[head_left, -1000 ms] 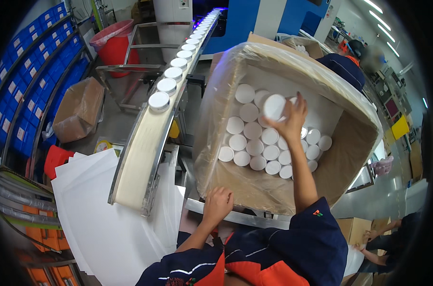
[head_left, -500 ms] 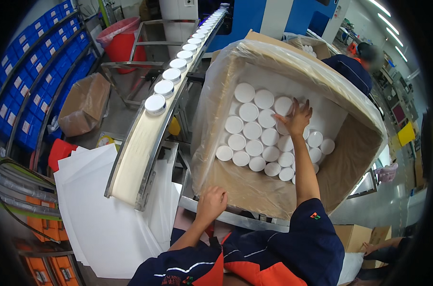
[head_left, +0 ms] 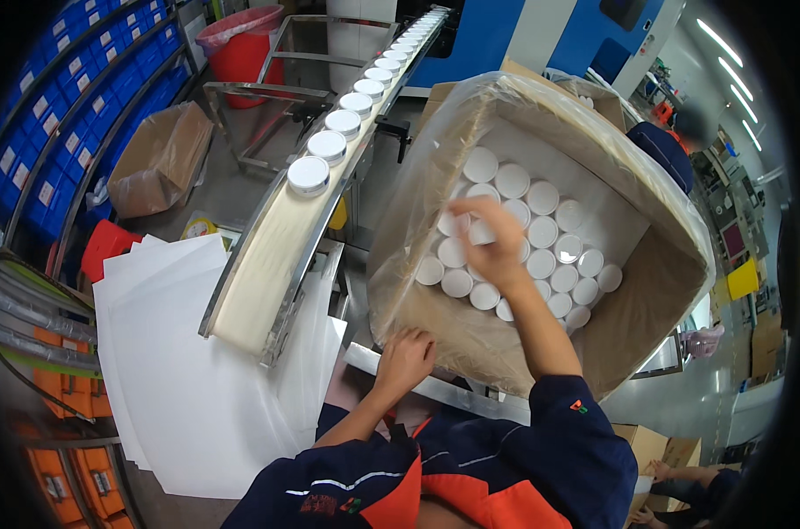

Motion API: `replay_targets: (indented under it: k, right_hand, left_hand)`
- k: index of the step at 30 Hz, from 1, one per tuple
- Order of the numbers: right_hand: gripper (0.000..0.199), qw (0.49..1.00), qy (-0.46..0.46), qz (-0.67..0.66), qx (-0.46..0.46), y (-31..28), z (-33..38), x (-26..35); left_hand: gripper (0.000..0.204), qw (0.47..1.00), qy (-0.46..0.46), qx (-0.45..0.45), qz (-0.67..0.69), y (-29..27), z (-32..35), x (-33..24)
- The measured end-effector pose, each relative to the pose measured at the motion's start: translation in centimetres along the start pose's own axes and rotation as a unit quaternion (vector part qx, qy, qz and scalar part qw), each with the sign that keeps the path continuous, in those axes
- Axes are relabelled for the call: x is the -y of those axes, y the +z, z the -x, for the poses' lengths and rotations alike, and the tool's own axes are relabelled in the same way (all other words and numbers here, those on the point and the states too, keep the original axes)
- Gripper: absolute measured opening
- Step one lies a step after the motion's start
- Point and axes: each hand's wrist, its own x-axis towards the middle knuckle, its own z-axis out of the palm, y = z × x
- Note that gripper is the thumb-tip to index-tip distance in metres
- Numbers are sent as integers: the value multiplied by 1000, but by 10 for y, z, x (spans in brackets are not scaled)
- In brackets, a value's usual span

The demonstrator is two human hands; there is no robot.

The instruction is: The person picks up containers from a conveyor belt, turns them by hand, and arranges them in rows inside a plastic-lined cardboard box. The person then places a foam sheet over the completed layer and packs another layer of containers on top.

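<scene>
A large carton [head_left: 655, 264] with a clear plastic liner stands in front of me. Flat round white pieces [head_left: 543, 232], like lids or low tubs, lie in rows on its white bottom sheet. My right hand [head_left: 492, 242] is over the left part of these rows, its bent fingers smeared by motion. Whether it holds a piece cannot be seen. At the carton's near left corner my left hand [head_left: 406, 357] rests against the liner with curled fingers; what lies under them is hidden.
A conveyor [head_left: 257, 291] carries a line of similar round pieces [head_left: 309, 175]. White sheets [head_left: 197, 379] lie under its near end. Blue bins [head_left: 43, 115], an opened carton [head_left: 162, 159] and a red bucket [head_left: 241, 70] are at left. Another person [head_left: 664, 150] is beyond the carton.
My right hand has moved left across the rows, from spread fingers at the far side to bent ones. Pieces on the conveyor have shifted slightly with the view. My left hand stays by the corner.
</scene>
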Motion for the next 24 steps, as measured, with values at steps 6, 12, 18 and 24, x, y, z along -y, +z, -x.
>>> replay_targets:
  k: [6,12,18,24]
  right_hand:
    - [57,970,-33,23,241,147,-34,8]
    - [115,898,143,146,391,217,-51,-20]
    - [110,868,141,115,463,227,-60,-3]
    - [111,846,158,207,466,230,-78,-10]
  left_hand:
    - [8,1000,8,-11,27,1,-2,-2]
    - [10,999,35,-29,23,6,1,1]
    - [13,999,40,-1,24,2,4,7]
    - [12,998,65,-16,5,10,4,11]
